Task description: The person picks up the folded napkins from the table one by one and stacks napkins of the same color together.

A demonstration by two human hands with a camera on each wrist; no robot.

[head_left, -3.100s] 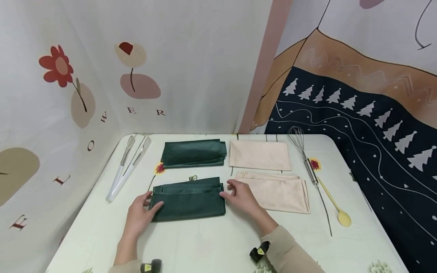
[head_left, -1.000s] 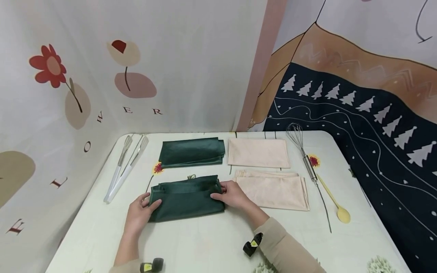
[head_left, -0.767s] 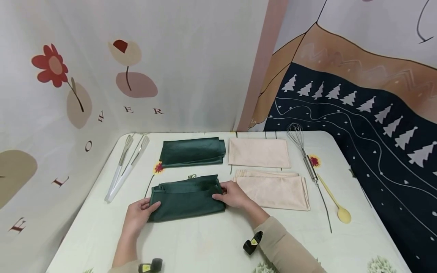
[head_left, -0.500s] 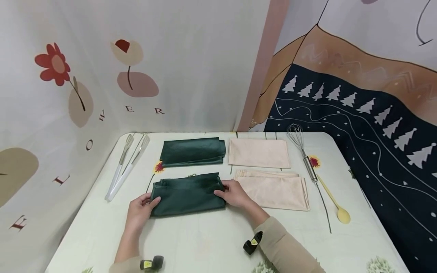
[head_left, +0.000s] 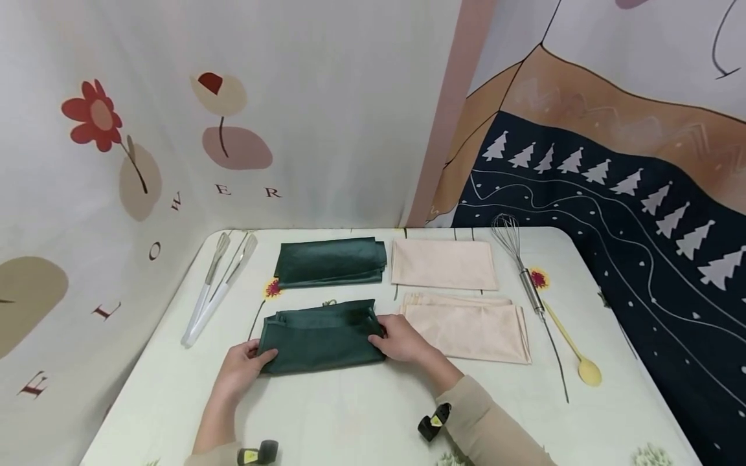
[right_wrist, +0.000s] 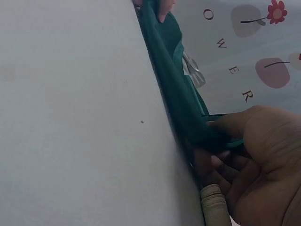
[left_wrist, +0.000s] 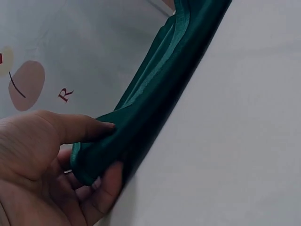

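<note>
Folded dark green cloth point(head_left: 323, 342) is in the near middle of the counter point(head_left: 332, 417), its left end pinched by the left hand point(head_left: 241, 366), its right end by the right hand point(head_left: 406, 338). A yellow spoon point(head_left: 590, 373) lies at right; between is a folded pale pink cloth point(head_left: 466, 330). Tongs point(head_left: 208, 314) lie left, a wire whisk point(head_left: 531, 291) right; farther, a second green cloth point(head_left: 329, 262) lies beside a second pink cloth point(head_left: 444, 264).

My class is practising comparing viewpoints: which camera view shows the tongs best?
The head view: the tongs lie there in full, with both arms and both ends visible. The right wrist view shows only a metal end of them beyond the held green cloth; the left wrist view shows none of them.
</note>
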